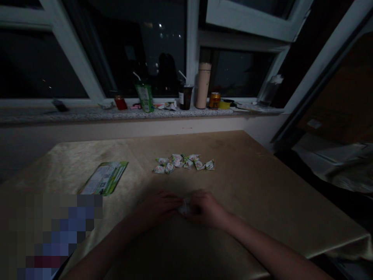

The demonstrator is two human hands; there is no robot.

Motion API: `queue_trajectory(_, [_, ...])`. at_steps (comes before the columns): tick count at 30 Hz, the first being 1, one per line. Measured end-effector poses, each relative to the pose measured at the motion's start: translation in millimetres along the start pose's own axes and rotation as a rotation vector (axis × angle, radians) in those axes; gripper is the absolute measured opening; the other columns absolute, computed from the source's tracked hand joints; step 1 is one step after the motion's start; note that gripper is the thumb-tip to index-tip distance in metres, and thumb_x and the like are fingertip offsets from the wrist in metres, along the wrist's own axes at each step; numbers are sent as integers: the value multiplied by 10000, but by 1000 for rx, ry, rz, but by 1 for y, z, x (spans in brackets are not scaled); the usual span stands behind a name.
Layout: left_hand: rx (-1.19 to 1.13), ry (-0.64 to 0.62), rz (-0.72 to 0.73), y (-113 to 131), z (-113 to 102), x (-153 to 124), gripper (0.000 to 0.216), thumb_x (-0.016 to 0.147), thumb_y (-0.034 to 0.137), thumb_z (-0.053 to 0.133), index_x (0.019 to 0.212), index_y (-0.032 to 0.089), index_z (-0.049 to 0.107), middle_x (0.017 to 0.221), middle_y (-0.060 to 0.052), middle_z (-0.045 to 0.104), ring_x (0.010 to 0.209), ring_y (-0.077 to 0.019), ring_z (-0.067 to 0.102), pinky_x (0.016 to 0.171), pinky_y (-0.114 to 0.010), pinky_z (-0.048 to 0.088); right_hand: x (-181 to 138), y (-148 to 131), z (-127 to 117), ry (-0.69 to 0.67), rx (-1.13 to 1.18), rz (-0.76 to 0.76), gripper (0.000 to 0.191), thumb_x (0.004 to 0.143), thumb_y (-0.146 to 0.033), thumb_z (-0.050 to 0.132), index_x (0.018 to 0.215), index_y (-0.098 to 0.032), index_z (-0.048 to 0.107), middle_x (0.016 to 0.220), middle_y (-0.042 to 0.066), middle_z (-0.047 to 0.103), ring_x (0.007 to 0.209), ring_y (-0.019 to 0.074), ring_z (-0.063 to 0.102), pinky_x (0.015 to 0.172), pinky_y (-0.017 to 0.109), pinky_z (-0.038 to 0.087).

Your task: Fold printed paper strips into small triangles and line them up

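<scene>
In the dim light my left hand (pixel 160 206) and my right hand (pixel 206 208) come together low over the table, fingertips almost meeting. Between them is a small pale wrapper (pixel 184 208), blurred and partly covered by fingers; whether something is inside it cannot be seen. The fingers of both hands are bent in around it, pinching its two sides. Just beyond the hands, a loose cluster of twist-wrapped candies (pixel 177 160), white with green ends, lies on the cloth. Farther left, a green and white candy bag (pixel 106 179) rests flat.
A tan cloth (pixel 247 175) covers the table. Behind it, the stone windowsill (pixel 167 113) bears a green cup (pixel 145 97), a dark drink cup (pixel 185 96), a pale tall bottle (pixel 203 86), a gold can (pixel 215 100) and a red jar (pixel 120 102). A pixelated patch hides the lower left.
</scene>
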State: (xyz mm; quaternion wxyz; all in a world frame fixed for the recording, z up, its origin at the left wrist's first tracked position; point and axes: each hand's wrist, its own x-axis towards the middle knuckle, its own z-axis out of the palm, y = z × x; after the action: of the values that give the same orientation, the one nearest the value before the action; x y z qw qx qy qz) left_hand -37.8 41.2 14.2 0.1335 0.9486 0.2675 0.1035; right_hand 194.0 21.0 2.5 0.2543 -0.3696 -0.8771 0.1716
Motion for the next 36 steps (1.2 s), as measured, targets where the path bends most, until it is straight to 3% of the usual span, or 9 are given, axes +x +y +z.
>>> queue_trajectory(4, [-6,-5,-1,1,-1,1,279,971,285,463,1224,301,579,1185,14,649,1096,-216,557,919,-358,409,-1,-7,9,-108,-147,-20,248,759,-423,674,817,-188,619,785,25,663,748,181,591,696,278,377])
queue_trajectory(9, [-86,-26,-13,4,-9,-4,308,936,256,520,1237,301,565,1209,14,628,1147,-208,515,971,-351,380,1,-6,12,-141,-283,-87,177,880,-318,523,870,-169,618,847,51,672,792,181,603,726,291,383])
queue_trajectory(14, [-149,-16,-32,1,-11,-7,363,885,240,570,1241,309,569,1215,-1,622,1166,-231,504,977,-369,384,1,-8,9,-202,-375,-150,257,880,-394,526,894,-155,621,843,75,661,793,202,601,733,315,394])
queue_trajectory(20, [-190,-33,-44,-3,-11,-9,426,889,147,485,1276,314,547,1227,-8,612,1160,-217,509,974,-369,397,3,-11,10,-232,-440,-163,219,913,-309,471,916,-150,622,849,72,661,770,195,601,714,309,409])
queue_trajectory(24, [-206,27,-63,-8,-10,-9,445,844,80,443,1213,275,599,1220,-20,618,1156,-216,516,991,-388,385,5,-12,10,-259,-477,-153,231,913,-303,463,921,-141,628,836,82,664,761,200,603,702,308,417])
queue_trajectory(28, [-202,77,-81,-9,-11,-8,382,846,94,445,1148,244,624,1163,-33,624,1097,-203,540,963,-362,407,5,-13,11,-279,-493,-136,240,913,-302,463,933,-134,633,842,90,672,757,202,608,689,305,422])
queue_trajectory(36, [-98,95,-105,-10,-1,-8,229,883,241,562,1077,306,663,1229,-10,574,1140,-241,490,988,-402,359,5,-9,14,-254,-493,-157,208,905,-289,486,928,-138,627,840,77,673,741,199,611,678,301,422])
